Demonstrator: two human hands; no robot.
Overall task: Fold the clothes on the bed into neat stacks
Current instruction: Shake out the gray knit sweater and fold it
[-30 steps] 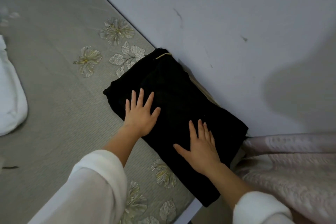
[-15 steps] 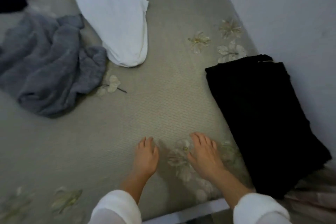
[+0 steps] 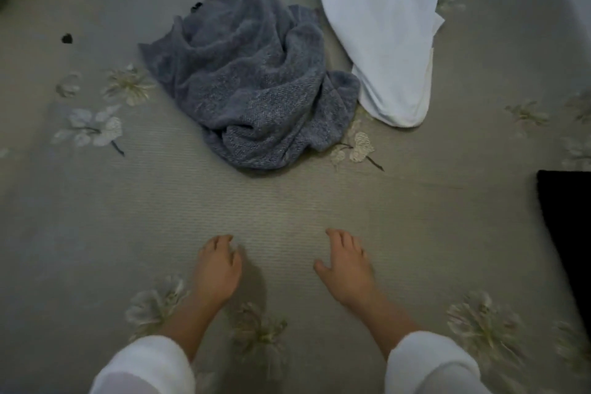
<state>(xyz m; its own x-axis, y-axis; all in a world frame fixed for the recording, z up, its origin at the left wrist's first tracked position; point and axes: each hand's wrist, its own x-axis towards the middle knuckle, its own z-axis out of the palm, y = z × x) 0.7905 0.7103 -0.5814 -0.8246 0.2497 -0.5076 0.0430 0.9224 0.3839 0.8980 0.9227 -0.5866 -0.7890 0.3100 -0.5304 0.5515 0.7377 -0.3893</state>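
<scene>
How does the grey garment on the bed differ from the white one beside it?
The grey garment is a nubbly knit, while the white garment looks smooth and thin. The grey one lies bunched in a rumpled heap; the white one lies flatter and longer, with broad folds. The grey one is nearer the hands. Both lie unfolded on the bed, edges touching.

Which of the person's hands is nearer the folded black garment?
The right hand; the black garment lies off to its right. The left hand is farther left.
</scene>
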